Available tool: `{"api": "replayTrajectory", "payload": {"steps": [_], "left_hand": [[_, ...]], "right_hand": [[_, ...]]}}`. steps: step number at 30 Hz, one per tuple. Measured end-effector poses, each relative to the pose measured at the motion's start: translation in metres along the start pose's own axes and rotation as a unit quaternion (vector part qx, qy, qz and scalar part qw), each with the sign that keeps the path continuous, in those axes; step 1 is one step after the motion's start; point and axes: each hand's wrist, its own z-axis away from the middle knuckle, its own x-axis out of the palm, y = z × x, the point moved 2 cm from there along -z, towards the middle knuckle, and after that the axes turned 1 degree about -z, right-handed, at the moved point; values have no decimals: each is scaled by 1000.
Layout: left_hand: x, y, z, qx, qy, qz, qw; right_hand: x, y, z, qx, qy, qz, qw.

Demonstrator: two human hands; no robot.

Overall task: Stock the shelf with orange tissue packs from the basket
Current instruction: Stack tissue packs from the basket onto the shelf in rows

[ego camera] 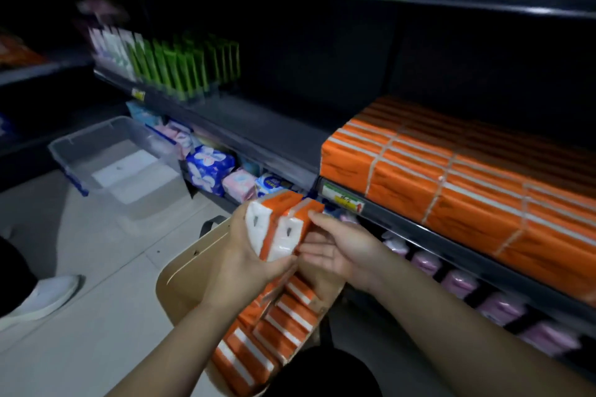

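Two orange tissue packs [280, 225] with white ends are held side by side above the tan basket [183, 271]. My left hand [248, 255] grips them from the left and below. My right hand [335, 245] touches their right side, thumb on the orange face. Several more orange packs [274, 329] lie in the basket beneath my hands. On the dark shelf [267, 132] to the right, a tight row of stocked orange tissue packs [458, 177] fills the right part; the shelf's left part is bare.
Green tubes [183, 64] stand on the shelf's left. A see-through plastic bin [106, 158] sits on the floor at left. Blue and pink packs [213, 171] fill the lower shelf. A white shoe [42, 296] is at the left edge.
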Motion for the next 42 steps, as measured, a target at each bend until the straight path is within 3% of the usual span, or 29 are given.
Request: {"api": "replayTrajectory", "payload": {"steps": [4,8,12,16,21,30,36,42], "left_hand": [[3,37,9,-3,26,33,999],[3,73,9,-17,8,82,996],[13,102,13,-36,-49,133,989],[31,129,23,-39,-108,159,981],[63,161,37,-26,-185,192,964],[160,223,50,5,-176,163,971],[222,246,45,0,-166,174,971],[277,261,39,15,-186,133,973]], "right_hand": [[-12,-15,46,-40,-15,28,999],[-38,-31,87,-182,106,138,968],[-59,-45,120,-272,170,120,940],[-79,-52,146,-279,139,97,945],[-115,-58,183,-301,186,95,931],[-206,-58,260,-338,274,21,900],[-302,-53,312,-349,353,-65,866],[-384,-39,343,-354,444,-60,821]]}}
